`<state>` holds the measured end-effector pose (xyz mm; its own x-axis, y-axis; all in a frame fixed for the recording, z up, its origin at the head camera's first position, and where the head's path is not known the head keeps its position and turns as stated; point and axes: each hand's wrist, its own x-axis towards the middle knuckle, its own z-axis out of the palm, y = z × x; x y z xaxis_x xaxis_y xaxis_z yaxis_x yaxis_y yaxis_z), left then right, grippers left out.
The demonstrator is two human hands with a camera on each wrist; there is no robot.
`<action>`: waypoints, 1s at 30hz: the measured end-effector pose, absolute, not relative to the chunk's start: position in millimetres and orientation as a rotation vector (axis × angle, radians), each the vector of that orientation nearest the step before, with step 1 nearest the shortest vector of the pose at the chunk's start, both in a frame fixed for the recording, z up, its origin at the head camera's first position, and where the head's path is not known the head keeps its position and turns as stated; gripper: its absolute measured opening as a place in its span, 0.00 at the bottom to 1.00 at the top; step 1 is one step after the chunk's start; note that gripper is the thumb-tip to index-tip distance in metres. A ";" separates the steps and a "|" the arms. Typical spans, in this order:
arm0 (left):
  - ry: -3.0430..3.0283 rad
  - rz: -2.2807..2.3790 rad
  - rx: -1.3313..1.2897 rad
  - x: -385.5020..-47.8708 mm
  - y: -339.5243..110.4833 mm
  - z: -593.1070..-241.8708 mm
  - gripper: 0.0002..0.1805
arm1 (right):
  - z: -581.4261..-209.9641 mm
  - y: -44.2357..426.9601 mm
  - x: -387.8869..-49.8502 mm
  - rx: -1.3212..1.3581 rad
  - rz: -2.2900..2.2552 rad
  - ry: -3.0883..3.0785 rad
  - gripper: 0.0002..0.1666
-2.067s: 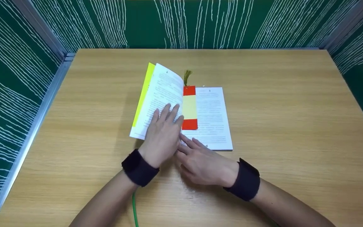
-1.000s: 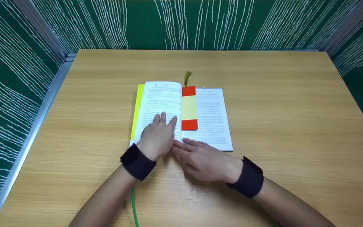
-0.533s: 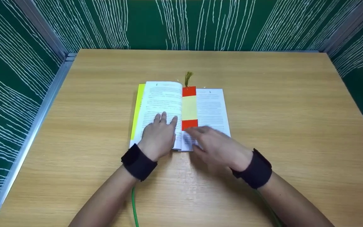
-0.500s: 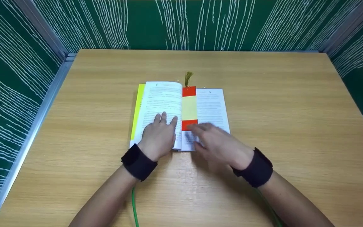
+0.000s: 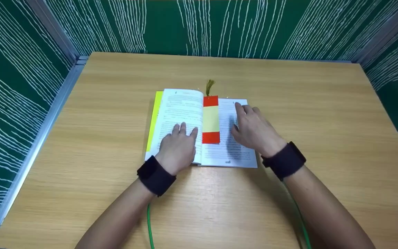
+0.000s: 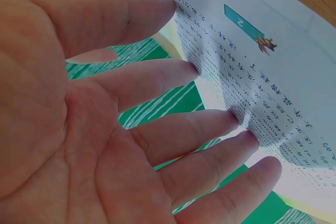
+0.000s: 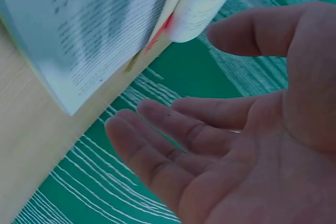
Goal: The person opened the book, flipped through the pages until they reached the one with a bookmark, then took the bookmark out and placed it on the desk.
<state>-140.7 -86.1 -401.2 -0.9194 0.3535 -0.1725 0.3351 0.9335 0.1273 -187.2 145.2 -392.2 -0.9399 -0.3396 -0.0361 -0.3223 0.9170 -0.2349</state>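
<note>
An open book [image 5: 235, 152] with a yellow-green cover edge [image 5: 154, 121] lies on the table. A red and pale yellow bookmark [image 5: 211, 119] rests along its middle fold, its olive tassel [image 5: 210, 86] reaching past the top edge. My left hand [image 5: 178, 148] rests on the left page [image 5: 185, 107], and in the left wrist view its fingertips [image 6: 247, 137] touch the printed paper. Above the right page, my right hand [image 5: 256, 131] has its fingers spread and holds nothing. In the right wrist view the right hand [image 7: 226, 145] is apart from the book.
The wooden table [image 5: 323, 138] stretches around the book. Green panels with white streaks [image 5: 164, 27] stand behind and at both sides. Dark bands wrap both wrists, and a green cable [image 5: 149, 224] hangs by the left forearm.
The raised left pages have come down flat under my left hand. My right hand has left the book's lower fold and moved up and right over the right page. The bookmark stays put.
</note>
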 end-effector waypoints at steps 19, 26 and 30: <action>2.863 0.127 0.492 -141.5 -84.4 -398.7 0.30 | -398.1 106.6 -235.5 -0.118 -0.497 2.817 0.24; 2.869 0.118 0.486 -141.9 -84.4 -398.4 0.31 | -403.9 98.6 -243.8 -0.051 -0.568 2.730 0.16; 2.879 0.110 0.489 -141.3 -84.8 -400.0 0.30 | -407.5 98.6 -246.0 -0.079 -0.640 2.732 0.13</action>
